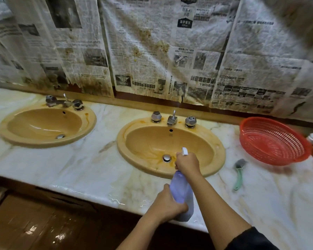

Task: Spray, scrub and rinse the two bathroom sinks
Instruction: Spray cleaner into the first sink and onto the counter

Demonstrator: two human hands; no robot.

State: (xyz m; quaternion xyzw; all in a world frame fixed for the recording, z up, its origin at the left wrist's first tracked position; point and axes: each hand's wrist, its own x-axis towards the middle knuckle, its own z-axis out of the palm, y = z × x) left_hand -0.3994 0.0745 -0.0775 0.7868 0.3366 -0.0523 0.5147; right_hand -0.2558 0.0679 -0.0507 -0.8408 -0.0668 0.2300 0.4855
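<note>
Gripping spray bottle (182, 195) | left grip (167, 204) round base, right grip (187, 164) round trigger head | over right sink (215, 147) (front rim)

Stained newspaper sheets (152, 51) cover the wall above a veined marble counter (70, 165); below the counter, a wet wooden floor (34, 226) glistens.

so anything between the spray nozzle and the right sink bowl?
Nothing visible. The right hand holds the spray bottle by its head directly over the right sink, near the drain. The left hand grips the bottle's body. The brush lies aside on the counter.
</note>
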